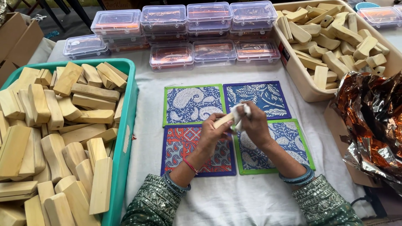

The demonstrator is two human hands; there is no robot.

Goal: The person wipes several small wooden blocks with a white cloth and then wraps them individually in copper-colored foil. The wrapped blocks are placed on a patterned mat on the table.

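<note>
White-clothed bench, four patterned mats
Left grip clamped on wooden block; right grip clamped on white cloth against it

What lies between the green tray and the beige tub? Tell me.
In the head view, four patterned mats on white cloth, with both hands holding a wooden piece above them.

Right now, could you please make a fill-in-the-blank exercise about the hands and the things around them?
1. The left hand holds a wooden ____.
2. The right hand presses a white ____ on it.
3. Under the hands lie ____ patterned mats.
4. The tray at the left is ____ in colour.

Missing words: block; cloth; four; green
</note>
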